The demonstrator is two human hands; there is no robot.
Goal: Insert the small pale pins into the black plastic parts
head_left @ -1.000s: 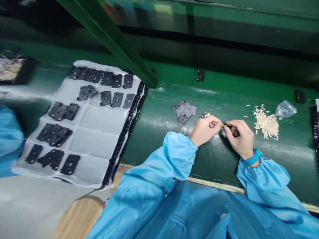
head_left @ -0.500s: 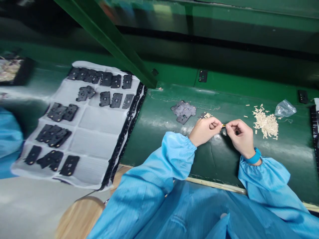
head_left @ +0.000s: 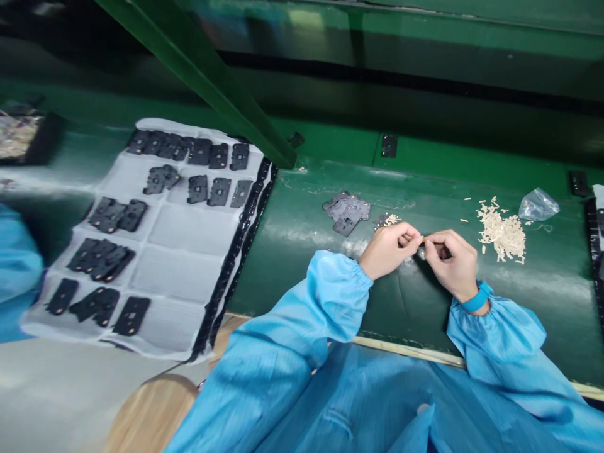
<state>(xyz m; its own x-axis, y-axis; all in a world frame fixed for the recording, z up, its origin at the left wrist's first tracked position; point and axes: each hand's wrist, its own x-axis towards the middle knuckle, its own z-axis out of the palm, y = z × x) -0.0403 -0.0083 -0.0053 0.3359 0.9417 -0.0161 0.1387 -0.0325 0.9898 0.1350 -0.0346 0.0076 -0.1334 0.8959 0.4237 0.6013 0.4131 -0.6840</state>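
Note:
My left hand [head_left: 388,250] is closed in a pinch on a tiny yellowish piece [head_left: 423,239], most of it hidden by the fingertips. Against its other side my right hand [head_left: 453,261] is pinched too, the fingertips of both hands almost touching; what the right fingers hold, if anything, is too small to name. Just beyond my left hand lies a small heap of tiny dark and brass-coloured parts [head_left: 389,220]. A pile of flat black plastic plates [head_left: 347,212] is to its left. Right of my right hand spreads a heap of small cream-coloured pieces [head_left: 503,234].
A clear plastic bag [head_left: 538,205] lies behind the cream heap. To the left, a white padded sheet [head_left: 182,270] carries rows of black plates. A green post [head_left: 207,82] rises behind it. A wooden stool [head_left: 151,415] stands below, and another person's blue sleeve [head_left: 16,270] shows far left.
My right hand has moved slightly left, closer to my left fingertips, so less of the yellowish piece shows. The left hand has hardly moved.

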